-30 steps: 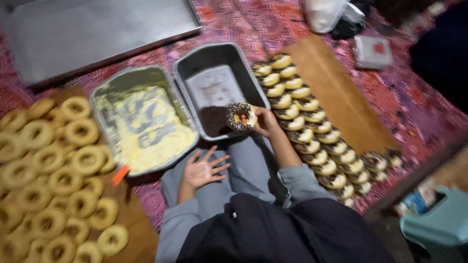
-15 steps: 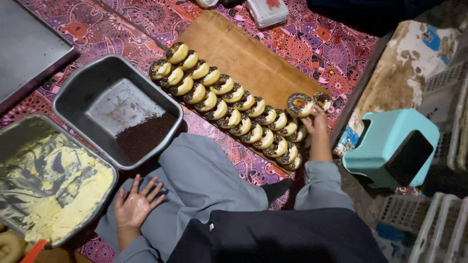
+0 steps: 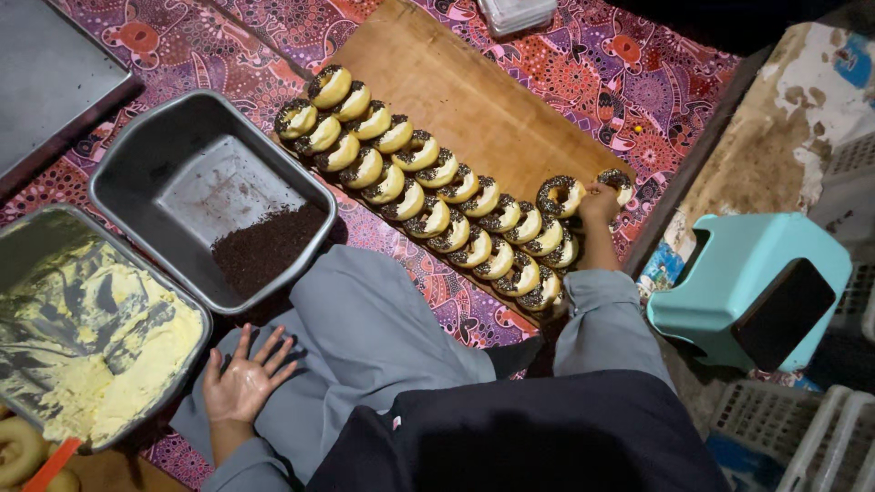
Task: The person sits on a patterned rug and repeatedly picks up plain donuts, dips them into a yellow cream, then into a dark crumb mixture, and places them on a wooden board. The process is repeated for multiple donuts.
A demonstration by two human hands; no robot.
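My right hand (image 3: 597, 202) reaches to the near right end of a wooden board (image 3: 474, 91), its fingers on a chocolate-sprinkled donut (image 3: 558, 195) standing against the double row of sprinkled donuts (image 3: 428, 196). Another sprinkled donut (image 3: 620, 184) lies just right of the hand. My left hand (image 3: 241, 383) rests palm up on my grey-trousered knee, fingers spread, holding nothing. It lies just below a grey metal tray (image 3: 137, 155) with dark chocolate sprinkles (image 3: 269, 248) heaped in its near corner.
A metal tray of yellow cream (image 3: 91, 364) sits at the left, plain donuts (image 3: 18, 451) and an orange handle below it. A flat metal sheet (image 3: 46, 73) lies top left. A turquoise plastic stool (image 3: 747, 282) and white crates (image 3: 802, 428) stand on the right.
My right hand carried the sprinkled donut from over the sprinkle tray to the right end of the row. The view swung right and closer. My left hand stayed on my knee.
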